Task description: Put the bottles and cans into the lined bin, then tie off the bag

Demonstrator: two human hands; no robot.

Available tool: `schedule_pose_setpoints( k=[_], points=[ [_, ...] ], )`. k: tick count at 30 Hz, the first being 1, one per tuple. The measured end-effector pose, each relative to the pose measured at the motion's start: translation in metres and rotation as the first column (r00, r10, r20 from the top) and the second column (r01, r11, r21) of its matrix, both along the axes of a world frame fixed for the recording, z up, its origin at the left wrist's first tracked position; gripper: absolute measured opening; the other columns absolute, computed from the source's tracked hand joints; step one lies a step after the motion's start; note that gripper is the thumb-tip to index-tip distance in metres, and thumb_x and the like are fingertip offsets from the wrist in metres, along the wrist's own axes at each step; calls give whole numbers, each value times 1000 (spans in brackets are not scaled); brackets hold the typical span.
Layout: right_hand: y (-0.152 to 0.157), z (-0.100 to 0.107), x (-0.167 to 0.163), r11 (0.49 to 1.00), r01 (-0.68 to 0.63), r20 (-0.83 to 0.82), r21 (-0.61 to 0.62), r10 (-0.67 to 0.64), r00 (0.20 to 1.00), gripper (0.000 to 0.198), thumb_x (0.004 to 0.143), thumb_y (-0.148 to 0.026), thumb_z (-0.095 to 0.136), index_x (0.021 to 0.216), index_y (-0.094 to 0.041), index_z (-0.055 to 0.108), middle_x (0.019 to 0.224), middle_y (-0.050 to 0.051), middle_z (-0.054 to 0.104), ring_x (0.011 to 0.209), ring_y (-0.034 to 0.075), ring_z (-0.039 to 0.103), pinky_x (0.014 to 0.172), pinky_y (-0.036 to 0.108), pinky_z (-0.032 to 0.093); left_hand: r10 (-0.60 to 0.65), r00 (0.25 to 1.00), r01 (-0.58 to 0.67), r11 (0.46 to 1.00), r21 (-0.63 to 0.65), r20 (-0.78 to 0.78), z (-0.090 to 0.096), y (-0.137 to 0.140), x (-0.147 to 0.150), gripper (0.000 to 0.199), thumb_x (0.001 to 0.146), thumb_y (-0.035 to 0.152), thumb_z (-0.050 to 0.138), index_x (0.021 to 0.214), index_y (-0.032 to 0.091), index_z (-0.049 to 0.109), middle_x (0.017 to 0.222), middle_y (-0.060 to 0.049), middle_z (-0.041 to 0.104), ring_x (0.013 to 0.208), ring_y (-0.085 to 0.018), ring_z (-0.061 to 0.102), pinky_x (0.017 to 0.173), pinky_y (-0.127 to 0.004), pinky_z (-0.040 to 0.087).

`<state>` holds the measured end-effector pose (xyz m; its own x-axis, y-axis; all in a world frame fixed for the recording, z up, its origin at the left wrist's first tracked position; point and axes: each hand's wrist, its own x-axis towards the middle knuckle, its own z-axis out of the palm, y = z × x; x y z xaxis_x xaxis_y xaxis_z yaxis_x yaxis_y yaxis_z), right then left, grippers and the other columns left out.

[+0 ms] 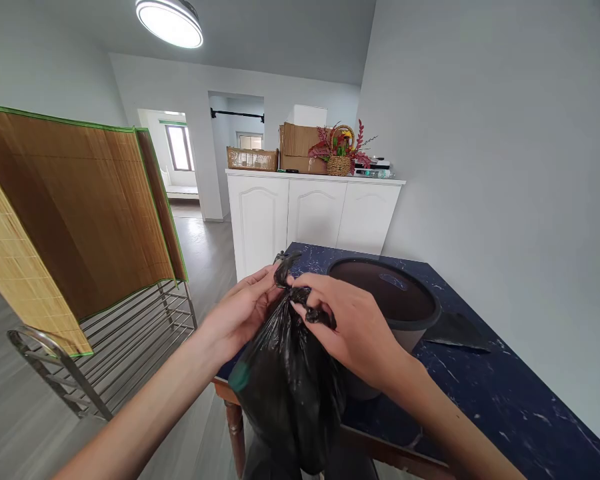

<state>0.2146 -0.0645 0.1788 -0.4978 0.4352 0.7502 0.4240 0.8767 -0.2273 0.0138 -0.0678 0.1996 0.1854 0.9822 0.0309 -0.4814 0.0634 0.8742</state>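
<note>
A full black garbage bag (293, 393) hangs in front of me at the table's near edge, its neck gathered and twisted together. My left hand (247, 303) pinches one twisted end of the bag's top, which sticks up above the fingers. On the other side, my right hand (347, 320) has its fingers closed round another end of the same bag. Both hands meet at the gathered neck. Behind my right hand stands a round trash can (415, 327) with a dark rim, on the table. Something green shows faintly through the bag's left side.
The can stands on a dark blue marbled table (480, 393), with a flat black piece of plastic (457, 331) beside it. A metal rack (130, 353) draped with a bamboo mat (80, 220) is at left. White cabinets (315, 213) with boxes and a flower basket (340, 163) stand behind.
</note>
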Motion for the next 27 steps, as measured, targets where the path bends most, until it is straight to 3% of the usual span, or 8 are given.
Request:
schedule_pose_setpoints(
  k=[4,8,11,14,19,24,26,27],
  points=[
    [-27,-13,17,978,-72,19,-197,77,997,25,99,-13,58,118,-29,56,111,4,71,90,19,67,81,31,52,14,1000,-14,1000,-5,-13,-19,7,-17,16,83,18,88,84,15,72,74,1,70,68,-12,66,68,-20,55],
    [-57,-38,26,948,-76,-24,-309,72,997,18,101,-16,54,113,-30,51,83,-3,60,63,14,53,62,25,46,124,992,-125,987,-101,-20,-36,12,-32,14,90,7,76,81,13,68,69,1,65,70,-11,68,72,-20,57],
    [-71,-55,31,937,-45,-30,-347,37,999,21,101,-17,52,117,-31,49,75,-6,49,57,14,47,57,25,42,194,981,-193,958,-212,-15,-37,9,-34,18,93,0,66,84,15,65,68,0,64,75,-16,74,79,-25,61],
    [-74,-62,37,890,-51,-40,-454,37,999,23,101,-18,52,119,-32,48,74,-7,46,58,14,44,55,25,37,181,983,-170,960,-220,29,-26,0,-24,18,100,6,61,86,17,62,65,1,60,70,-16,73,74,-27,63],
    [-61,-48,39,732,-107,-106,-673,48,993,33,98,-15,57,124,-31,46,70,-10,41,61,13,41,59,25,32,150,983,-150,989,-3,108,-2,-15,10,27,101,26,71,80,19,56,62,8,49,49,-7,54,61,-22,58],
    [-41,-16,30,569,-218,-138,-793,180,974,59,97,-21,65,148,-29,37,71,-11,50,64,13,48,60,25,34,64,998,-64,984,168,6,8,-19,42,35,97,39,77,76,20,56,59,7,49,50,-7,51,57,-19,52],
    [-32,-8,25,551,-222,-133,-804,198,971,57,100,-31,64,151,-26,38,71,-10,54,63,14,51,58,25,35,55,998,-51,981,190,-13,12,-19,48,34,97,39,76,76,20,56,59,7,49,52,-8,52,56,-18,50],
    [-28,-7,22,584,-203,-114,-786,186,976,49,102,-34,64,146,-24,44,70,-9,55,63,14,52,58,26,35,54,998,-49,979,196,-20,14,-19,50,33,98,39,75,77,20,56,59,7,49,52,-8,52,56,-18,50]
  ],
)
